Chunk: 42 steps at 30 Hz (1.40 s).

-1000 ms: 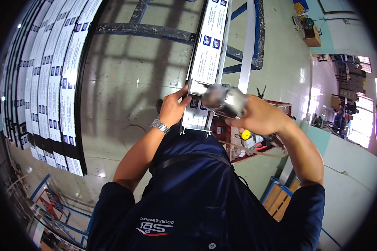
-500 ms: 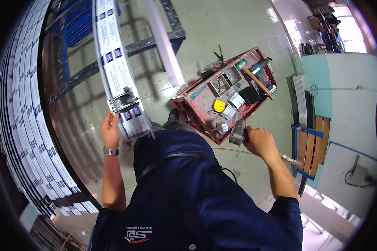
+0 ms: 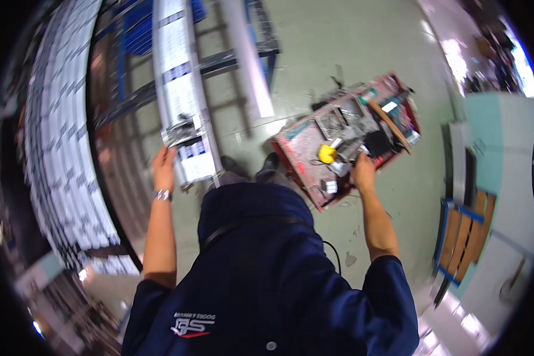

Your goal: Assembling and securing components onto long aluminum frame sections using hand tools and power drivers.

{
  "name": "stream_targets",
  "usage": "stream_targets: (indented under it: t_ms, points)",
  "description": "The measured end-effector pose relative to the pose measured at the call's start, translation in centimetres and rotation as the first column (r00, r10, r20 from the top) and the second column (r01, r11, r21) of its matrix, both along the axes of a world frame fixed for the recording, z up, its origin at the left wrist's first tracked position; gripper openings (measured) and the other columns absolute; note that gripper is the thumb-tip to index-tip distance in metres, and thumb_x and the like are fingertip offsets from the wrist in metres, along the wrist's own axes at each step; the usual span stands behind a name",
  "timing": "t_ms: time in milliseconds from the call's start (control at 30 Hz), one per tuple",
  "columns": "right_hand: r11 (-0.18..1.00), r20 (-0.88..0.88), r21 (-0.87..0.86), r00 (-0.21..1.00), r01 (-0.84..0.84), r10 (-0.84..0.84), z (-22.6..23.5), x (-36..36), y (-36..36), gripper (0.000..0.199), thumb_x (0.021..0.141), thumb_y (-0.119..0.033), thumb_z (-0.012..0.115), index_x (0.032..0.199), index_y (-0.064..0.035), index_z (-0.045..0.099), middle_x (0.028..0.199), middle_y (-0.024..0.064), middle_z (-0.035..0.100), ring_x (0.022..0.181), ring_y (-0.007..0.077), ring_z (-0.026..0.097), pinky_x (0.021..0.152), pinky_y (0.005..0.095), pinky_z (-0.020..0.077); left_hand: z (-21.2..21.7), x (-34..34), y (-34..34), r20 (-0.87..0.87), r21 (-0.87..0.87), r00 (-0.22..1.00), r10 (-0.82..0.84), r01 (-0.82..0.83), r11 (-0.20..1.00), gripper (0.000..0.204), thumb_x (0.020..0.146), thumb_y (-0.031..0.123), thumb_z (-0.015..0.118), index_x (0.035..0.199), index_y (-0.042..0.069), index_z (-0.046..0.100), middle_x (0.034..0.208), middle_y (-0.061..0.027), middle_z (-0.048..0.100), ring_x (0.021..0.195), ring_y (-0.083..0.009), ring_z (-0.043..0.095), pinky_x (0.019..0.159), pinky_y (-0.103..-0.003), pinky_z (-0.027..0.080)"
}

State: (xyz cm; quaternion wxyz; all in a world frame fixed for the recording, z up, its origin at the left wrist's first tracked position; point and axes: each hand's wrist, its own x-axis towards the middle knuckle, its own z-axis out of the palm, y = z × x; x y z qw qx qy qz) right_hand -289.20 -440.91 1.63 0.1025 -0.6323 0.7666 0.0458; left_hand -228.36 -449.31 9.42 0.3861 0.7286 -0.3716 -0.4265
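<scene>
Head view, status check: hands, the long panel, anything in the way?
Left hand grips end of long white panel. Right hand down on red tool cart, apparently on a tool; grip unclear. Nothing between hands and panel; motion blur.

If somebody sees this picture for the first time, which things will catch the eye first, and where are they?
At right of centre, the red tool cart stands on the grey floor, full of tools, with a yellow object on top; the right hand reaches into it. At upper left, the left hand holds the end of a long white labelled panel. A curved row of similar panels fills the left edge.
</scene>
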Motion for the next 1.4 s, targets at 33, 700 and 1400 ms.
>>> stream_targets:
  t_ms: [33,700,1400]
  points:
    - [0.997,0.061,-0.011,0.996,0.073,-0.072,-0.5,-0.3,0.0,0.065,0.073,-0.003,0.065,0.135,0.0048,0.045,0.098,0.0231,0.065,0.093,0.0403,0.063,0.079,0.048,0.0511,1.1,-1.2,-0.5,0.036,0.042,0.997,-0.064,0.063,0.997,0.042,0.096,0.023,0.064,0.128,-0.003,0.06,0.108,-0.0026,0.068,0.094,-0.0098,0.058,0.085,-0.025,0.045]
    - [0.986,0.735,-0.129,0.658,-0.101,0.164,10.5,25.7,-8.4,0.045,0.086,-0.02,0.073,0.124,0.0013,0.061,0.107,0.0211,0.068,0.1,0.0333,0.067,0.088,0.0403,0.051,0.4,-0.5,-0.4,-0.49,-0.162,0.863,-0.121,0.047,0.986,0.046,0.097,0.005,0.056,0.141,-0.007,0.046,0.128,-0.0111,0.064,0.113,-0.0113,0.06,0.099,-0.025,0.046]
    - [0.851,0.727,-0.303,0.474,-0.428,0.497,16.4,38.7,-19.6,0.028,0.087,-0.012,0.071,0.114,-0.0035,0.068,0.114,0.0153,0.067,0.107,0.0318,0.063,0.096,0.037,0.0465,0.5,1.3,-0.8,-0.201,-0.144,0.944,-0.26,0.234,0.961,0.054,0.089,0.02,0.069,0.133,-0.006,0.053,0.121,-0.0256,0.065,0.116,-0.0315,0.064,0.096,-0.036,0.05]
